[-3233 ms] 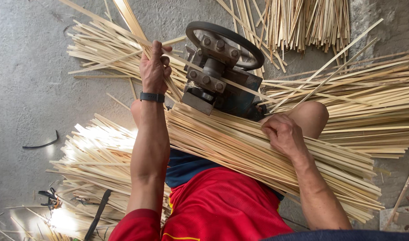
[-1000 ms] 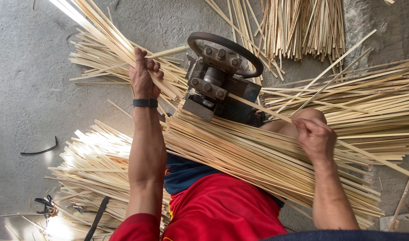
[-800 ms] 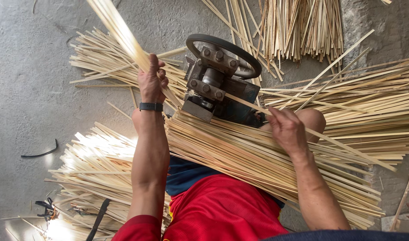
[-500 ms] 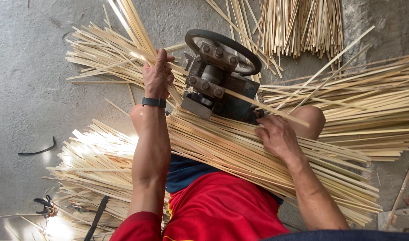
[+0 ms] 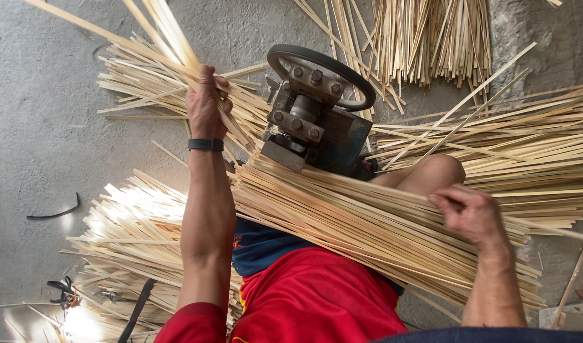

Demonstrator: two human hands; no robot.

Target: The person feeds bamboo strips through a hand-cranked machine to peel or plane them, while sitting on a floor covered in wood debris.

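Observation:
My left hand (image 5: pixel 205 105), with a black band at the wrist, is closed on a few thin bamboo strips (image 5: pixel 158 32) that fan up to the upper left beside a metal machine (image 5: pixel 317 127) with a black wheel. My right hand (image 5: pixel 472 216) rests on a thick bundle of bamboo strips (image 5: pixel 367 228) lying across my lap, its fingers curled around one strip at the top of the bundle. The bundle's near end touches the machine's lower edge. My bare knee (image 5: pixel 434 174) shows behind the bundle.
Piles of split bamboo strips lie on the concrete floor: at the left (image 5: pixel 126 235), behind the left hand (image 5: pixel 145 82), at the right (image 5: pixel 539 146) and at the top (image 5: pixel 431 38). A curved black scrap (image 5: pixel 53 213) lies far left. A dark strap (image 5: pixel 139 308) lies low left.
My left hand has swung strips up and away from the machine and now holds them higher left. My right hand slid along the bundle, back and forth, ending farther right.

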